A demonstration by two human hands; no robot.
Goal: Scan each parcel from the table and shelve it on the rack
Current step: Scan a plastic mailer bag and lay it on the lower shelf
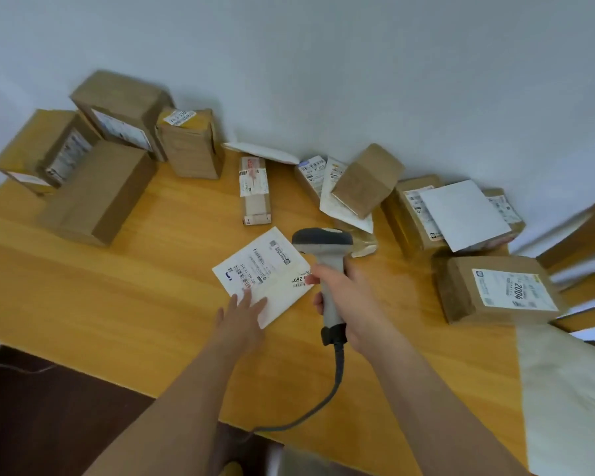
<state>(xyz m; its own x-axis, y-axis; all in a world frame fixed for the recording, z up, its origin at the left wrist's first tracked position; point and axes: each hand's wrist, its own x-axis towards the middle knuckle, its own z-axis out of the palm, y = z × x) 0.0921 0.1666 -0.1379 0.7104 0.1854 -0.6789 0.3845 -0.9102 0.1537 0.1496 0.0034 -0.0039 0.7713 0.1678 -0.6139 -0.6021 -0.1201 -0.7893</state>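
A flat white envelope parcel (pixel 267 269) with a printed label lies on the wooden table (pixel 134 304) in the middle. My left hand (pixel 243 312) rests on its near edge with straight fingers. My right hand (pixel 349 304) grips the handle of a grey corded barcode scanner (pixel 325 249), whose head hangs just above the envelope's right corner. Several brown cardboard parcels line the far side of the table, such as a tall box (pixel 189 147) and a slim labelled box (pixel 255 190). The rack is out of sight.
A labelled brown box (pixel 495 290) sits at the right, with more boxes and white mailers (pixel 464 214) behind it. Large boxes (pixel 97 194) crowd the far left. A pale cloth or bag (pixel 564 389) hangs over the right table edge. The scanner cable (pixel 323 403) trails off the near edge.
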